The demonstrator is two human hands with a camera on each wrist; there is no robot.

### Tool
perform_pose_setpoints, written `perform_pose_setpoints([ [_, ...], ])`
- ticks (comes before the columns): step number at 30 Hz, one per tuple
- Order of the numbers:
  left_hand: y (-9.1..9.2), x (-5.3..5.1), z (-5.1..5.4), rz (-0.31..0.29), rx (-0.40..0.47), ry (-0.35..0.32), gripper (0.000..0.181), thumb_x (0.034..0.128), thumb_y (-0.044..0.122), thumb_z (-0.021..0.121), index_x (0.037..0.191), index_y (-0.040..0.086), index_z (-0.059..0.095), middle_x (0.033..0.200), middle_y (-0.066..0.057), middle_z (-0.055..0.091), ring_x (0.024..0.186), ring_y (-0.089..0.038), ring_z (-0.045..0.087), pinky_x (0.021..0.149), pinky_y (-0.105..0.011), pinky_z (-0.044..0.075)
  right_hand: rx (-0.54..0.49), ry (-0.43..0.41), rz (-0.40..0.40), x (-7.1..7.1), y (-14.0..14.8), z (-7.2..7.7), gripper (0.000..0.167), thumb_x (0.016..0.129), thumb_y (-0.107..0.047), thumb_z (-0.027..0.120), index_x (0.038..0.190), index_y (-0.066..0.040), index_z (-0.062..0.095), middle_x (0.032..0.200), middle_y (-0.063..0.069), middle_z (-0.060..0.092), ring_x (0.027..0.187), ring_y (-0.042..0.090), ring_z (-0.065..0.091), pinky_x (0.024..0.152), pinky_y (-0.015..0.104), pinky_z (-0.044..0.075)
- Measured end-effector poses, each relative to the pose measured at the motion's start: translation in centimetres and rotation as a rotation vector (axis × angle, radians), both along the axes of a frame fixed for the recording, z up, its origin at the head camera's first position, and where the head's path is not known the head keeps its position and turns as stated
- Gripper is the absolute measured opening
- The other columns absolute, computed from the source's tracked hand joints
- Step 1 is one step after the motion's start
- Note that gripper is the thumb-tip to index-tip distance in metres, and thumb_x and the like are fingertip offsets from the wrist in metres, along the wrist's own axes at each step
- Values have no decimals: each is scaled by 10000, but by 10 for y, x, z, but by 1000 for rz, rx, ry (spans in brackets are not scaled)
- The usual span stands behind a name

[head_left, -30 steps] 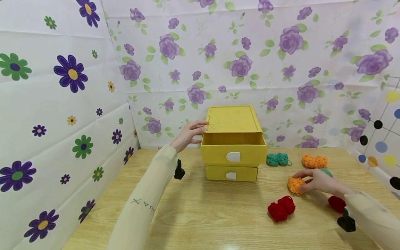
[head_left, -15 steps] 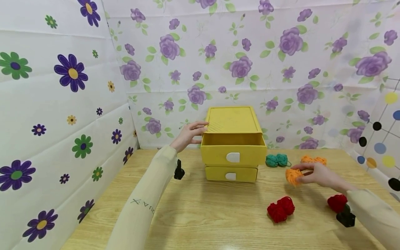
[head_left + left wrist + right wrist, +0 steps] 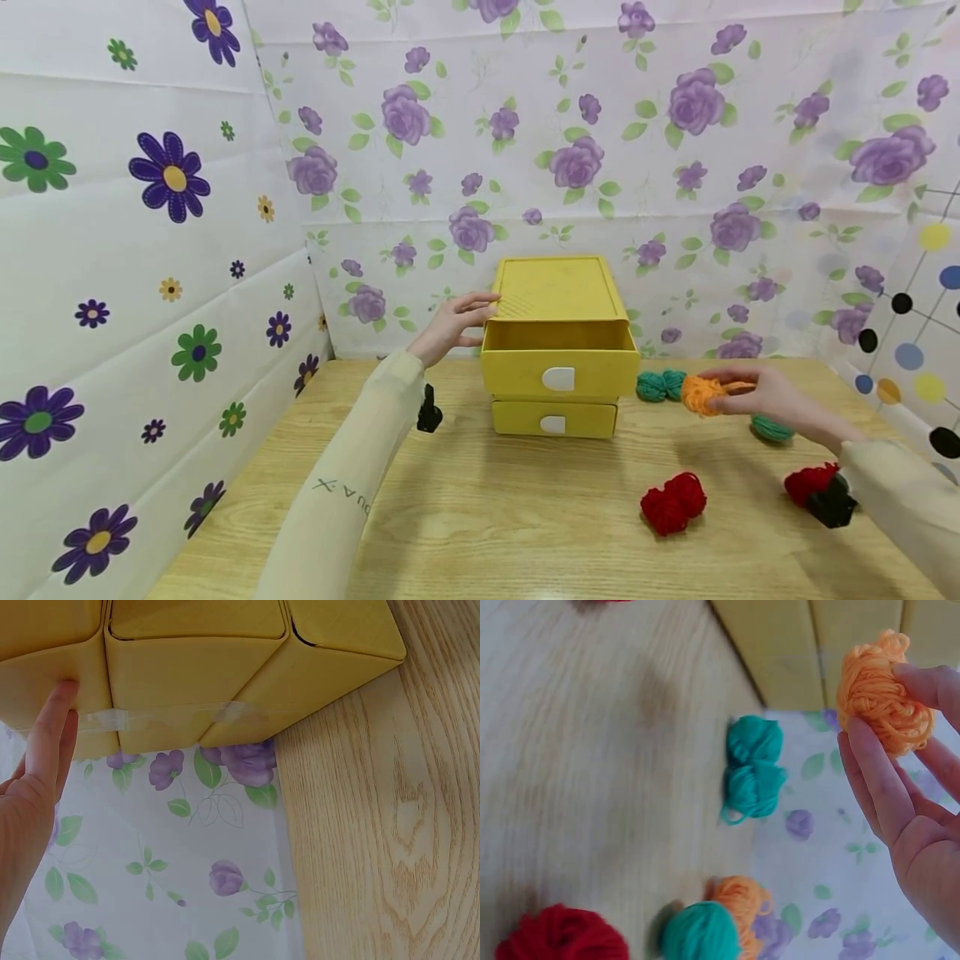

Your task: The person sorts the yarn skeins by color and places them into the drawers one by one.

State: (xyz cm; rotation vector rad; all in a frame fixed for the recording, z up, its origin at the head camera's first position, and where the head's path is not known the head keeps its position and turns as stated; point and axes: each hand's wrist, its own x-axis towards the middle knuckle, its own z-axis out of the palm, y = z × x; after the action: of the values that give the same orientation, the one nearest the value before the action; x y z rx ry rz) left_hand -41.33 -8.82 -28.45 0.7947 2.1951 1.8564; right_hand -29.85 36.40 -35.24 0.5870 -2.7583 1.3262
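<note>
A yellow drawer box (image 3: 558,287) stands against the back cloth, its top drawer (image 3: 517,375) pulled partway out and the lower drawer (image 3: 517,418) pushed in. My left hand (image 3: 450,325) rests its fingers on the box's upper left edge. In the left wrist view, an extended finger (image 3: 54,724) presses the box's side wall. My right hand (image 3: 772,404) pinches a bundle of orange yarn (image 3: 701,395) between thumb and fingers, held above the table right of the box. The right wrist view shows this orange yarn (image 3: 881,697) lifted off the table.
Teal yarn (image 3: 651,386) lies right of the box, another teal bundle (image 3: 771,427) under my right wrist. Red yarn (image 3: 673,504) lies in front, more red yarn (image 3: 810,483) beside my right sleeve. A second orange bundle (image 3: 742,900) sits near the back cloth.
My right hand has lifted the orange yarn off the table, raising it toward the back and slightly left. The left hand stays on the box, and the drawers have not moved.
</note>
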Motion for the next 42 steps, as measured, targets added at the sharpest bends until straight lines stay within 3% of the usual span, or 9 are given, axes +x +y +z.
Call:
perform_pose_setpoints([
  [8,-1,1,0,3,5,3,372,928,240,543,1286,141,518,1258,-54,471,1106,-228,452,805,-438,451,-43,-63,-37,0,-8,21,526,842,-265,664,1277,-26,491,1242,233,414,1026,391,510,719,381,495],
  [15,-1,1,1,-12,1,9,381,934,245,533,1297,131,505,1250,-58,466,1108,-228,448,808,-435,450,-40,-18,-36,3,-19,33,511,852,-249,655,1266,1,494,1251,252,390,1027,428,493,725,386,493],
  [20,-1,11,9,-40,-11,1,407,948,209,506,1330,80,456,1281,-103,436,1133,-257,423,838,-459,425,-1,37,-57,5,-27,45,511,849,-283,655,1263,-22,507,1257,232,411,1035,407,485,754,458,468],
  [26,-1,1,1,-7,-5,10,375,936,238,529,1297,138,506,1247,-57,471,1098,-232,455,820,-454,439,14,21,-70,3,-34,58,554,841,-337,653,1295,-67,485,1277,204,410,1082,389,453,800,517,422],
  [33,-1,1,1,-19,-2,11,375,933,245,533,1293,143,509,1248,-68,466,1100,-246,449,842,-500,409,-7,24,-75,4,-43,75,525,849,-346,641,1299,-120,494,1264,142,432,1066,348,496,832,559,377],
  [42,-1,1,1,-17,1,6,375,929,253,541,1286,143,515,1244,-72,472,1099,-247,451,843,-501,408,-8,25,-105,3,-60,98,502,827,-392,652,1277,-207,527,1257,86,460,1032,281,530,796,491,422],
])
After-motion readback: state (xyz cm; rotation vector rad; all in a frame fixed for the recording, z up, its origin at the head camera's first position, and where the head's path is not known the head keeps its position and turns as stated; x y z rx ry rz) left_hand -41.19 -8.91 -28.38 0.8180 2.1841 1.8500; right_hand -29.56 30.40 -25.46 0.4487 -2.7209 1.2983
